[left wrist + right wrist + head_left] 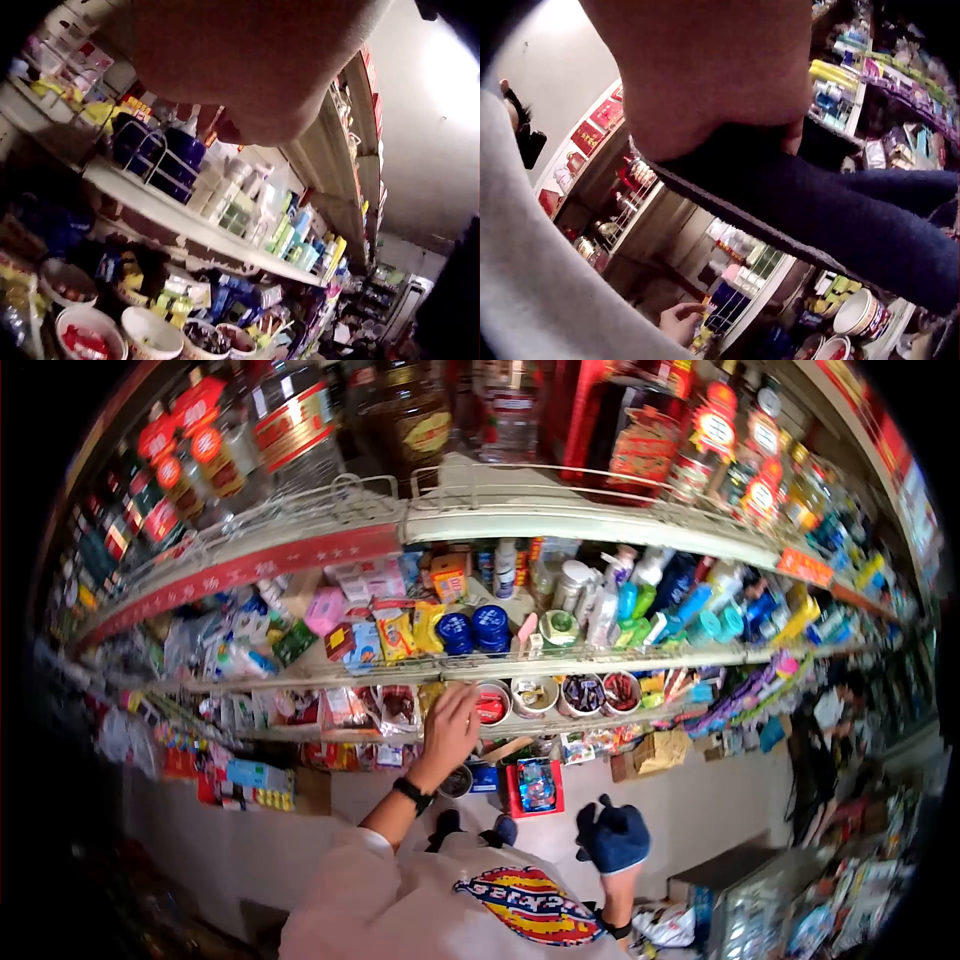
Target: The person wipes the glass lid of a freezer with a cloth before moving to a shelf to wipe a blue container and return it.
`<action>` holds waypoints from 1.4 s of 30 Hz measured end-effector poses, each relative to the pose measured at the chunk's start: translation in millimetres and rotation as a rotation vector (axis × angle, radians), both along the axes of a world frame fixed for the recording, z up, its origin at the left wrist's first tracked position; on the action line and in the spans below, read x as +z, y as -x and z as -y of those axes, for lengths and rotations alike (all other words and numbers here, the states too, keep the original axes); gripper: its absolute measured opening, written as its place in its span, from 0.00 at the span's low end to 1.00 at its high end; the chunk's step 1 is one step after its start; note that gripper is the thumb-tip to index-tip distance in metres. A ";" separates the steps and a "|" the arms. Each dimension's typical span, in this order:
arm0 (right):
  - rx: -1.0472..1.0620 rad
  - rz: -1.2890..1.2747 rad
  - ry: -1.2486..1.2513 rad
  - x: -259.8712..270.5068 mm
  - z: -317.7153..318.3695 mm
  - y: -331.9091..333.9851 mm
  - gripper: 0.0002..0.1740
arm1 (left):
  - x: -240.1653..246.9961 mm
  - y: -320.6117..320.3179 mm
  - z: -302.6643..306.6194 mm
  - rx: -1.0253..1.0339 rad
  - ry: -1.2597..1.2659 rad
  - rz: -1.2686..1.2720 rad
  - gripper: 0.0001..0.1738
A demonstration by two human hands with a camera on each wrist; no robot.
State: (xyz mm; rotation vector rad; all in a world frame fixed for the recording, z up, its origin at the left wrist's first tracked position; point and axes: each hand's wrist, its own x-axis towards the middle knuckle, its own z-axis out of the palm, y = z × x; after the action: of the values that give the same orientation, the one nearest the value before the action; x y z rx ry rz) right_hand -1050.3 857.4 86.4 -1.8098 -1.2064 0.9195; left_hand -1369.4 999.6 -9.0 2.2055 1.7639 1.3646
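Observation:
My bare left hand (452, 728) reaches over the edge of the lower shelf, fingers loosely extended, holding nothing visible. Just right of it stands a white tub with red packets (491, 705); beside that are a tub of yellowish packets (534, 694) and a tub of dark wrapped sweets (583, 695). On the shelf above sit two blue jars (473, 630), also in the left wrist view. A dark blue glove covers my right hand (612, 838), which hangs over the floor away from the shelves, fingers loosely bent. In the right wrist view the glove (780, 202) fills the middle.
The wire-railed top shelf (480, 490) carries bottles. Toiletries (640, 600) crowd the middle shelf at right. A red box with blue packets (537, 787) stands on the floor near my feet, and cardboard boxes (655, 753) lie farther right. A glass case (750, 905) stands at lower right.

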 end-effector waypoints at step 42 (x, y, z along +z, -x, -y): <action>2.696 -0.960 -1.600 -38.6 717.4 168.7 0.23 | -36.2 -631.4 1096.2 2.896 -0.398 0.675 0.29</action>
State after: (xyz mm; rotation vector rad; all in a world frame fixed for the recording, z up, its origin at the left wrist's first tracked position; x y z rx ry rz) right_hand -1218.9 140.1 47.8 -2.5519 2.1540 -0.9288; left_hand -738.0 -96.6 -45.2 1.5003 -1.6779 -0.6763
